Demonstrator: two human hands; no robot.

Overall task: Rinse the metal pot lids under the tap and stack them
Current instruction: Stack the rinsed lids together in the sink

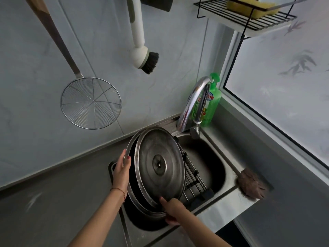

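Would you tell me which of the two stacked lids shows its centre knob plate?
The smaller front lid, facing the camera; the larger lid behind it shows only its rim.

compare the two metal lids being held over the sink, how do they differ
The front lid shows its full domed face with a round centre knob; the back lid is mostly hidden behind it, only its rim showing. The back lid looks larger, its rim reaching past the front one on the left. The left hand grips the back lid's edge, while the right hand touches the front lid's lower rim. Both are round, dull metal, and tilted over the sink.
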